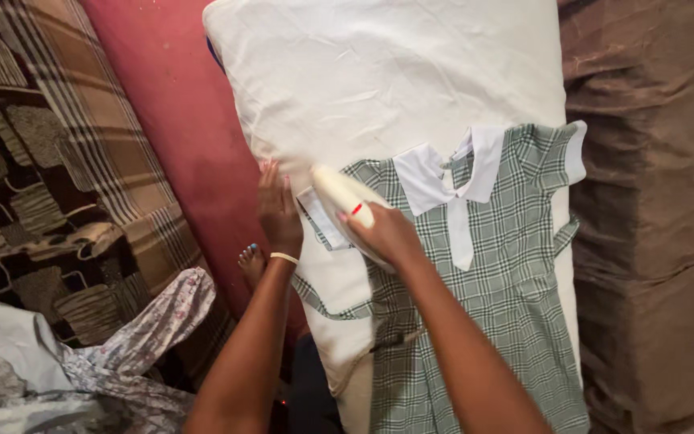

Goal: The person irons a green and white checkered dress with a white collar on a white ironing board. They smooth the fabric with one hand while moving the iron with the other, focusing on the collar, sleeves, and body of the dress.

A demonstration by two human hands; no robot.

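A green and white checked dress with a white collar lies flat on a white sheet spread over a padded surface. My right hand grips the handle of a cream-coloured iron, which rests on the dress's left sleeve. My left hand lies flat, fingers together, on the sheet's left edge beside that sleeve. A pale bangle sits on the left wrist.
A red mattress runs along the sheet's left side, with a brown patterned blanket beyond it. Patterned cloth is heaped at lower left. Brown covered bulk stands on the right. A bare foot shows below my left hand.
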